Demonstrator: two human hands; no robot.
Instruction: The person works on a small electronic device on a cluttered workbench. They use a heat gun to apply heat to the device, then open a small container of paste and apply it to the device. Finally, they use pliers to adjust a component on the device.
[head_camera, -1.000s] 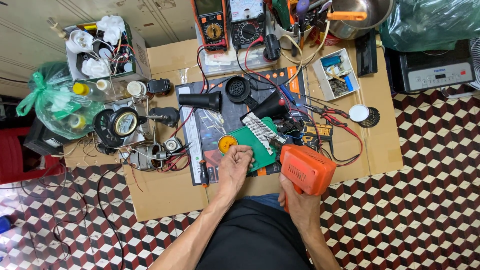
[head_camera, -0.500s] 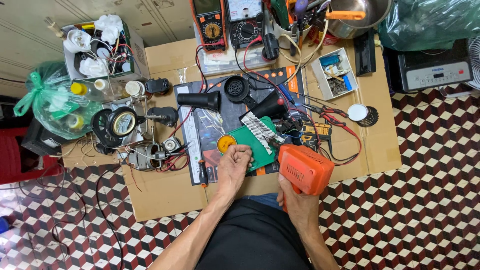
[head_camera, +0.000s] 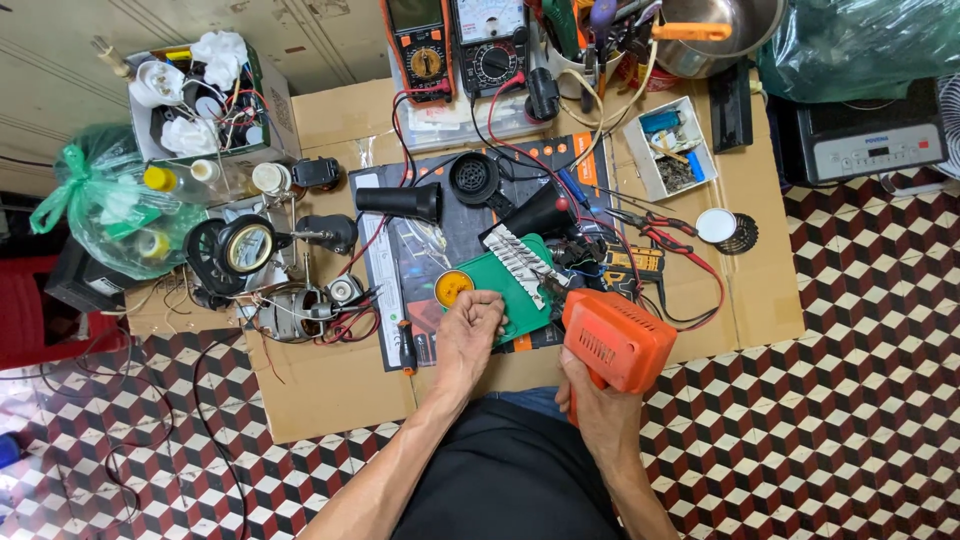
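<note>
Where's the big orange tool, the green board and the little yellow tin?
orange tool (head_camera: 615, 340): head view, on its vented casing.
green board (head_camera: 510, 290): head view, on its bare lower part.
yellow tin (head_camera: 453, 287): head view, on its middle.

I see a bright, even picture with soft light from above. Shadows are small and faint. The metal pot (head_camera: 725, 30) has a little shine on it. The middle looks sharp. Near the edges the checkered floor (head_camera: 850, 400) bends and gets a bit blurry.
</note>
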